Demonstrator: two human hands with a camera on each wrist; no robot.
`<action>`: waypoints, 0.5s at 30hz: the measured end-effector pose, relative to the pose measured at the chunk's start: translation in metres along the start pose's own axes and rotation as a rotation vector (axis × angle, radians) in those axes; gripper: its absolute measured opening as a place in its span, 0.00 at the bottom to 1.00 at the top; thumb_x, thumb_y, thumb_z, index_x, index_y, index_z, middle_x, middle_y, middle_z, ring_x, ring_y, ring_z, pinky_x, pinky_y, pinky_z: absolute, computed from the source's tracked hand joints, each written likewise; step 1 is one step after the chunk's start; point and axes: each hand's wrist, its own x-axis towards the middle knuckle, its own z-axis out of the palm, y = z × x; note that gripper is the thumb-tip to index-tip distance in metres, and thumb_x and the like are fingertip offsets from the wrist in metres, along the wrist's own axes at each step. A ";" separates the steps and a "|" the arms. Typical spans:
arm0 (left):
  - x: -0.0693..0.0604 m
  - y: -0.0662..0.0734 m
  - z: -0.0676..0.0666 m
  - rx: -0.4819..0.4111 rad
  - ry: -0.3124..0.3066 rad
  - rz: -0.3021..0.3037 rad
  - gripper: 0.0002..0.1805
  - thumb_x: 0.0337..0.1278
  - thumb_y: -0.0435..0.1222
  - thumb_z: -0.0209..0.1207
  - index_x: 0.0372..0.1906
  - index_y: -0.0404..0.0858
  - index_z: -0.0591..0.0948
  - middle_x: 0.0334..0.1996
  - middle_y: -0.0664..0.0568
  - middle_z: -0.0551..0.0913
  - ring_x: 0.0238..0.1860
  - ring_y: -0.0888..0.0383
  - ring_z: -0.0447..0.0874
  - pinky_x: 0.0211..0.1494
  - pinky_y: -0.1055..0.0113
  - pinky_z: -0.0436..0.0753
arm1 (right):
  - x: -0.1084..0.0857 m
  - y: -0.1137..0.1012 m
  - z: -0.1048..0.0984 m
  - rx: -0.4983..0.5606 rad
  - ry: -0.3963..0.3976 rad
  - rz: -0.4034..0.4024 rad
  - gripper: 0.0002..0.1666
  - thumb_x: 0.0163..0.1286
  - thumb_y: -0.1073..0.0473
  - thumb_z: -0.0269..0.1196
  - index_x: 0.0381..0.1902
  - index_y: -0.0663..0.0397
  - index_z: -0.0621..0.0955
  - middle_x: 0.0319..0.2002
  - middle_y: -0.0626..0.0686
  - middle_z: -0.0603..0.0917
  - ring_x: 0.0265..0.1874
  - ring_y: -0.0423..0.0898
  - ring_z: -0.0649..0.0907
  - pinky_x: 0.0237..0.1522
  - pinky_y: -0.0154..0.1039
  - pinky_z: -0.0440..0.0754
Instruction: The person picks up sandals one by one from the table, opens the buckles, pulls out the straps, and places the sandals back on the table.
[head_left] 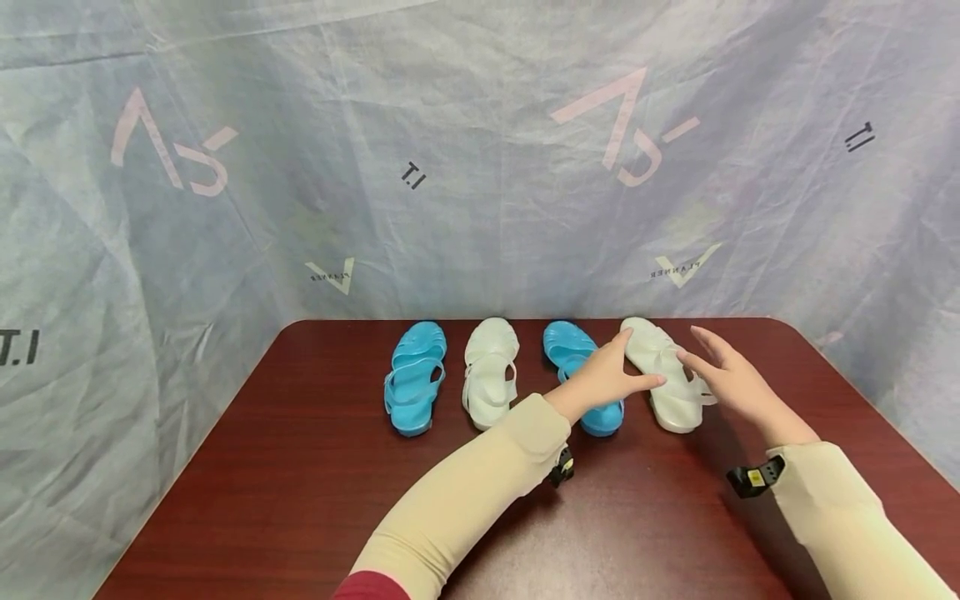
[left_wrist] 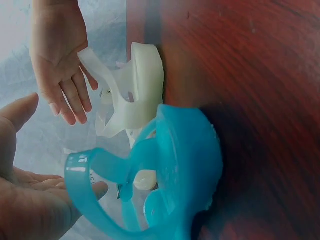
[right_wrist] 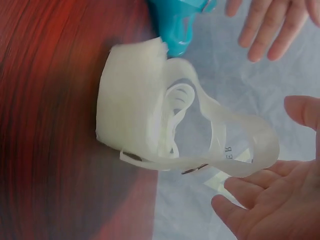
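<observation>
My left hand reaches across over the right-hand blue sandal, thumb and fingers spread apart, holding nothing. Its fingertips lie near the rightmost white sandal in the head view. On that sandal's other side is my right hand, also spread and holding nothing. Up close in the right wrist view, the white sandal shows a thick heel and a looped back strap, with the right hand beside the strap. The left wrist view has the blue sandal in front of part of the left hand.
Farther left stand another blue sandal and another white sandal, all in one row near the back edge of the dark red wooden table. A grey printed sheet hangs behind.
</observation>
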 end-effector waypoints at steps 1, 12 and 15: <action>0.000 0.000 0.001 -0.009 0.008 -0.005 0.49 0.58 0.58 0.60 0.77 0.46 0.50 0.75 0.55 0.56 0.74 0.57 0.59 0.72 0.60 0.67 | 0.001 0.000 0.000 0.019 -0.008 0.000 0.48 0.75 0.37 0.47 0.77 0.59 0.43 0.75 0.70 0.46 0.71 0.72 0.53 0.63 0.72 0.57; 0.003 0.010 0.013 -0.016 0.029 -0.042 0.50 0.59 0.58 0.60 0.78 0.46 0.48 0.75 0.55 0.59 0.72 0.58 0.61 0.69 0.64 0.70 | 0.000 0.007 -0.002 0.137 -0.070 0.044 0.41 0.80 0.45 0.39 0.76 0.64 0.40 0.73 0.75 0.44 0.67 0.76 0.58 0.62 0.71 0.62; 0.003 0.012 0.019 -0.025 0.020 -0.054 0.50 0.58 0.58 0.60 0.77 0.45 0.50 0.74 0.55 0.59 0.72 0.58 0.62 0.69 0.64 0.71 | -0.002 0.009 -0.002 0.212 -0.097 0.093 0.39 0.80 0.46 0.36 0.76 0.65 0.40 0.73 0.75 0.44 0.68 0.77 0.55 0.63 0.73 0.59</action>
